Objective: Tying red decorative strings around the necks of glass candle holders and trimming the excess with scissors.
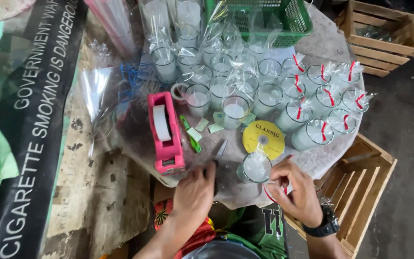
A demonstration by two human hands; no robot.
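A glass of white candle wax [255,168] wrapped in clear film stands near the table's front edge. My right hand [295,188] is beside it, pinching a thin red ribbon [267,193] next to the glass. My left hand [196,189] rests at the table edge with its fingers on dark-handled scissors [219,154], just below a pink tape dispenser [165,133]. A yellow disc [263,138] lies behind the glass.
Several wrapped candle glasses tied with red ribbon [322,100] stand at the right; unwrapped and film-covered ones [226,86] crowd the middle. A green basket [264,19] sits at the back. Wooden crates [360,182] stand right of the table. A black banner [39,120] lies left.
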